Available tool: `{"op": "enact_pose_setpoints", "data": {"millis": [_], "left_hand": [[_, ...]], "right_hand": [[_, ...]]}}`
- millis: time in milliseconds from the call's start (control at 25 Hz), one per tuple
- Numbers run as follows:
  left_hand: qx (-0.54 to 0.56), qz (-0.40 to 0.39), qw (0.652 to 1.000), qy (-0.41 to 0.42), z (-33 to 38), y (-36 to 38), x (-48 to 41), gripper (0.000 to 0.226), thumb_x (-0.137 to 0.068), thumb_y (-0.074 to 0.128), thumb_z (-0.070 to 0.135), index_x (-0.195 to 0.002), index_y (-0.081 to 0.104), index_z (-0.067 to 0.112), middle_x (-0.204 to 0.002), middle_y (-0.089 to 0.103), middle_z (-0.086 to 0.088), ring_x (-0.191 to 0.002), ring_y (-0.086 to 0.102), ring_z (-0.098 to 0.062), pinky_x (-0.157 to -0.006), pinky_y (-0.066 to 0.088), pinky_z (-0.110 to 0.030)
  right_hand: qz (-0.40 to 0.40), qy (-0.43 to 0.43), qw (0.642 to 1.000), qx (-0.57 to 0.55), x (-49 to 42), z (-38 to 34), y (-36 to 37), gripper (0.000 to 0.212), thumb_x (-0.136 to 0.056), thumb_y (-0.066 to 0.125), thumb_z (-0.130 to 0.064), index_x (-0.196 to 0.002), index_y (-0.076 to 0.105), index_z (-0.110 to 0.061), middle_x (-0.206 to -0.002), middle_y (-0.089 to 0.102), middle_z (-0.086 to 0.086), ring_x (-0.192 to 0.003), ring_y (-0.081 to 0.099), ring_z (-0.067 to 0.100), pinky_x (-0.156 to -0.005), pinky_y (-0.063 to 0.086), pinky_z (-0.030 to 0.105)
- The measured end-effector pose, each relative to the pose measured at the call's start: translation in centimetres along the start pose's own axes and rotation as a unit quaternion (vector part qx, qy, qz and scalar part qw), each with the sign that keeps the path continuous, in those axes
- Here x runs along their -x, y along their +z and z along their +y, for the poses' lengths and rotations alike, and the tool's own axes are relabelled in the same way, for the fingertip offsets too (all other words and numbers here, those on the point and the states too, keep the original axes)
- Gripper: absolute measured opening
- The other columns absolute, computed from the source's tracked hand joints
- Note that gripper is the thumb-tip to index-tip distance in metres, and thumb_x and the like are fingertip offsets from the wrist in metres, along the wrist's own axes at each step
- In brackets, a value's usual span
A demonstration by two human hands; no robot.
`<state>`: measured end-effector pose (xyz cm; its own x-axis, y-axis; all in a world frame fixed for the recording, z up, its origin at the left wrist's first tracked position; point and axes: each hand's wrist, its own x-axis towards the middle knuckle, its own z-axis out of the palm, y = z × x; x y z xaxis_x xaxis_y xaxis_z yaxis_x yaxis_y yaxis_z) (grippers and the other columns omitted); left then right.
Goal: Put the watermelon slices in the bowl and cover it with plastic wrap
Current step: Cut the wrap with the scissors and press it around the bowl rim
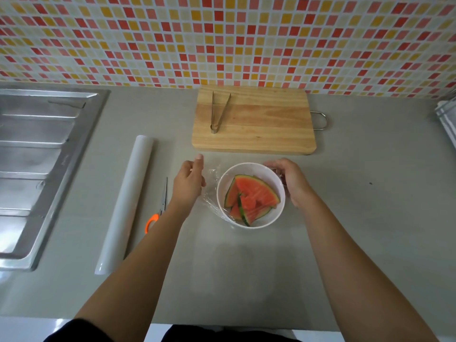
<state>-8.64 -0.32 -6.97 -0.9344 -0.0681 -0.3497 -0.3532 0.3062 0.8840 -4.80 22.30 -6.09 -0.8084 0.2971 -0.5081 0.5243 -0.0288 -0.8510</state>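
Observation:
A white bowl point(250, 224) stands on the grey counter and holds several red watermelon slices point(254, 197) with green rind. Clear plastic wrap point(209, 193) lies over the bowl and bunches down its left side. My left hand point(188, 181) is just left of the bowl, fingers relaxed, at the wrap's loose edge. My right hand point(291, 180) curls against the bowl's right rim, pressing the wrap there. The roll of plastic wrap point(127, 203) lies lengthwise to the left.
Orange-handled scissors point(158, 208) lie between the roll and my left arm. A wooden cutting board point(254, 122) with metal tongs point(218, 112) sits behind the bowl. A steel sink drainer point(37, 156) fills the left side. A folded cloth point(447, 114) is at the right edge.

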Motion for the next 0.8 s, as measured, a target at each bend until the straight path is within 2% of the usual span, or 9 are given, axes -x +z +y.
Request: {"op": "enact_pose_setpoints", "data": {"millis": [80, 160, 240, 280, 400, 480, 560, 680, 800], "left_hand": [[-0.04, -0.029, 0.999, -0.013, 0.0, -0.3, -0.3, 0.041, -0.084, 0.058, 0.056, -0.093, 0.06, 0.016, -0.064, 0.058, 0.003, -0.042, 0.049, -0.001, -0.049, 0.038, -0.021], [-0.096, -0.064, 0.993, -0.022, -0.1, -0.5, -0.7, 0.045, -0.082, 0.062, 0.052, -0.084, 0.066, 0.007, -0.06, 0.056, 0.002, -0.046, 0.05, -0.009, -0.05, 0.039, -0.023], [-0.097, -0.072, 0.993, -0.013, -0.1, -0.3, -0.8, 0.044, -0.088, 0.059, 0.044, -0.074, 0.063, 0.003, -0.06, 0.056, 0.001, -0.055, 0.05, -0.017, -0.055, 0.04, -0.026], [-0.061, -0.066, 0.996, 0.0, 0.0, -0.1, -0.6, 0.04, -0.091, 0.055, 0.04, -0.072, 0.059, 0.006, -0.062, 0.059, 0.001, -0.058, 0.052, -0.018, -0.058, 0.042, -0.027], [0.066, -0.057, 0.996, 0.022, 0.6, 0.7, 0.0, 0.034, -0.099, 0.039, 0.039, -0.076, 0.049, 0.015, -0.077, 0.072, -0.005, -0.061, 0.066, -0.022, -0.056, 0.051, -0.029], [0.076, -0.045, 0.996, 0.033, 1.0, 1.1, 0.1, 0.034, -0.101, 0.033, 0.04, -0.076, 0.042, 0.019, -0.076, 0.074, -0.008, -0.059, 0.069, -0.025, -0.046, 0.048, -0.024], [0.065, -0.034, 0.996, 0.046, 1.2, 1.3, 0.0, 0.034, -0.102, 0.029, 0.041, -0.076, 0.038, 0.02, -0.071, 0.074, -0.008, -0.056, 0.069, -0.025, -0.042, 0.044, -0.021], [0.05, -0.054, 0.996, 0.051, 1.4, 1.0, -0.5, 0.037, -0.101, 0.023, 0.047, -0.079, 0.037, 0.021, -0.075, 0.075, -0.009, -0.064, 0.07, -0.024, -0.048, 0.046, -0.026], [-0.004, -0.102, 0.994, 0.04, 1.7, 0.3, -1.0, 0.034, -0.097, 0.028, 0.053, -0.084, 0.041, 0.024, -0.077, 0.075, -0.004, -0.054, 0.063, -0.013, -0.049, 0.045, -0.026]], "right_hand": [[-0.053, 0.038, 0.997, 0.036, -0.3, -0.6, 0.0, 0.053, -0.088, 0.037, -0.058, -0.084, 0.072, -0.018, -0.064, 0.069, -0.005, -0.061, 0.066, 0.013, -0.053, 0.047, 0.019], [-0.066, 0.053, 0.992, 0.088, -0.8, -1.1, 0.4, 0.06, -0.081, 0.043, -0.068, -0.088, 0.073, -0.017, -0.069, 0.071, -0.001, -0.066, 0.068, 0.017, -0.057, 0.049, 0.022], [-0.046, 0.046, 0.993, 0.094, -1.3, -1.2, 0.8, 0.043, -0.084, 0.052, -0.056, -0.084, 0.073, -0.019, -0.077, 0.071, 0.002, -0.069, 0.067, 0.019, -0.063, 0.05, 0.027], [-0.039, 0.035, 0.997, 0.063, -1.4, -1.3, 0.9, 0.036, -0.087, 0.052, -0.048, -0.079, 0.073, -0.021, -0.074, 0.069, 0.002, -0.065, 0.066, 0.017, -0.061, 0.05, 0.025], [-0.019, 0.003, 0.999, -0.041, -1.7, -1.5, 1.1, 0.038, -0.093, 0.048, -0.039, -0.069, 0.072, -0.02, -0.047, 0.05, -0.009, -0.038, 0.049, 0.005, -0.041, 0.04, 0.016], [0.008, -0.012, 0.999, -0.045, -1.8, -1.4, 1.1, 0.039, -0.094, 0.046, -0.039, -0.07, 0.07, -0.02, -0.05, 0.043, -0.009, -0.034, 0.041, 0.001, -0.04, 0.036, 0.018], [0.026, -0.024, 0.998, -0.055, -1.8, -1.2, 1.1, 0.041, -0.095, 0.042, -0.037, -0.07, 0.069, -0.018, -0.058, 0.04, -0.006, -0.033, 0.038, 0.0, -0.041, 0.034, 0.017], [0.05, -0.018, 0.994, -0.091, -1.7, -1.1, 1.2, 0.053, -0.098, 0.034, -0.041, -0.066, 0.068, -0.017, -0.058, 0.038, -0.006, -0.036, 0.034, 0.002, -0.044, 0.032, 0.019], [0.07, -0.053, 0.996, -0.007, -2.0, -1.0, 0.9, 0.058, -0.098, 0.028, -0.045, -0.064, 0.068, -0.02, -0.058, 0.047, -0.006, -0.051, 0.041, 0.008, -0.055, 0.034, 0.023]]}}
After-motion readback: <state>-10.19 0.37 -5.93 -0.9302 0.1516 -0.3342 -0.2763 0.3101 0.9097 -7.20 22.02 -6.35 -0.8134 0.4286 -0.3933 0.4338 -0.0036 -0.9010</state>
